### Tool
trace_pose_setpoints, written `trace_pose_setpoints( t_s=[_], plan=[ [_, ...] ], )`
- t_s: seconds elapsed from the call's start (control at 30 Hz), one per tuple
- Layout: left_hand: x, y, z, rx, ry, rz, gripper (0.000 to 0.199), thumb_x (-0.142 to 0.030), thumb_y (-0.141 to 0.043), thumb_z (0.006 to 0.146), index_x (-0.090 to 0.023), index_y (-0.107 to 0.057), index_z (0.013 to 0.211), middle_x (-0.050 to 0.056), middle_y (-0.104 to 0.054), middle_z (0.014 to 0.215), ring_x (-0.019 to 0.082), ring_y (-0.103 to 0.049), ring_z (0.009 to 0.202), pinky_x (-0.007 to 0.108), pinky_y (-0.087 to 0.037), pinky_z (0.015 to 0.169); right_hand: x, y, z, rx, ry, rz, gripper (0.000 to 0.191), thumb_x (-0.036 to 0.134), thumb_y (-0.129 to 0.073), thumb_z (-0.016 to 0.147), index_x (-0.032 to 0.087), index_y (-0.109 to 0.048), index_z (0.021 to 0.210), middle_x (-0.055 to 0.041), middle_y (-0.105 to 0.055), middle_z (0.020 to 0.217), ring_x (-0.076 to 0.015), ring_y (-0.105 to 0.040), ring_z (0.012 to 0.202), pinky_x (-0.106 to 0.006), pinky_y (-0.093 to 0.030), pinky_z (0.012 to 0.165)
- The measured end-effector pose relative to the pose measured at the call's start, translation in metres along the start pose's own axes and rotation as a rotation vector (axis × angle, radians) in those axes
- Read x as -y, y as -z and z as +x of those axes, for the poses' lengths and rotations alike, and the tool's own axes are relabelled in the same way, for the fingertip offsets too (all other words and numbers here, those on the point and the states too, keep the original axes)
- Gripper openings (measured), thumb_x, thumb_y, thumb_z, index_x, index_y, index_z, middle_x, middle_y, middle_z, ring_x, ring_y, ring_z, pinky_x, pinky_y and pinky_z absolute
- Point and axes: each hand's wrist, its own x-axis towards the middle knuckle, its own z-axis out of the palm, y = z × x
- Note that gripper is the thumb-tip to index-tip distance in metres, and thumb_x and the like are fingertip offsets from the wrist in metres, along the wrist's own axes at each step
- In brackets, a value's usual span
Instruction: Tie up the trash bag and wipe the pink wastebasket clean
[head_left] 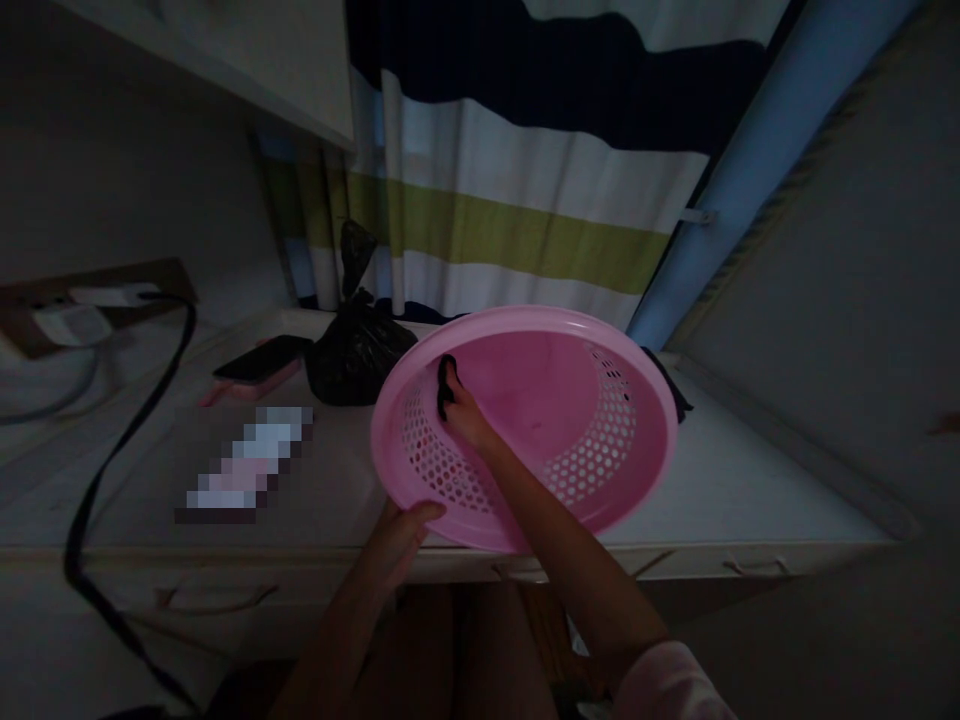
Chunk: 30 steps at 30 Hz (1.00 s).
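A pink plastic basket (540, 385) with perforated sides is tilted so its mouth faces me, at the front of the white desk. My left hand (409, 535) is closed on its lower left rim, thumb over the edge. Inside the basket, my right hand (466, 415) is at the left wall, its fingers closed on a small black cloth-like piece (447, 388). Dim light and the hand's angle hide just what that piece is. The visible basket floor is bare pink plastic.
Left of the basket sit a knotted black plastic bag (356, 350), a dark phone-like object (262, 360) on something pink, and a blurred-out rectangle (251, 460). A black cord (124, 440) hangs from the wall socket. Something black (671, 385) lies behind the basket's right side. A striped curtain (525, 215) hangs behind.
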Motion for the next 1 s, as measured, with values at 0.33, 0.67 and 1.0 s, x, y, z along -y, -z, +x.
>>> trace_pose_setpoints(
  t_s=[0.33,0.67,1.0],
  plan=[
    [-0.001,-0.001,0.001,0.035,-0.002,-0.063,0.063,-0.001,-0.063,0.055,-0.017,-0.051,0.115,0.007,-0.068,0.098,0.021,-0.063,0.09,0.034,-0.048,0.084,0.02,-0.011,-0.009,-0.001,0.119,0.22,0.083,-0.001,-0.034,0.065,0.011,-0.003,0.141,0.0012,-0.005,0.148,-0.0109,-0.002,0.135,-0.032,-0.004,0.111],
    [0.001,-0.004,-0.002,-0.035,-0.011,-0.004,0.059,-0.001,-0.061,0.055,-0.018,-0.053,0.112,0.007,-0.067,0.1,0.02,-0.063,0.09,0.029,-0.049,0.079,-0.037,0.014,0.013,0.098,-0.147,-0.199,0.068,0.0,-0.038,0.068,-0.004,-0.026,0.134,-0.0177,-0.023,0.143,-0.0205,-0.018,0.134,-0.034,-0.013,0.112],
    [0.0,-0.009,-0.006,-0.063,-0.039,0.044,0.058,-0.004,-0.062,0.054,-0.018,-0.054,0.111,0.006,-0.067,0.099,0.021,-0.061,0.093,0.034,-0.046,0.086,-0.029,0.019,-0.014,0.235,-0.026,-0.185,0.074,0.005,-0.043,0.068,0.005,-0.02,0.138,-0.0115,-0.015,0.146,-0.017,-0.013,0.135,-0.033,-0.01,0.112]
  ],
)
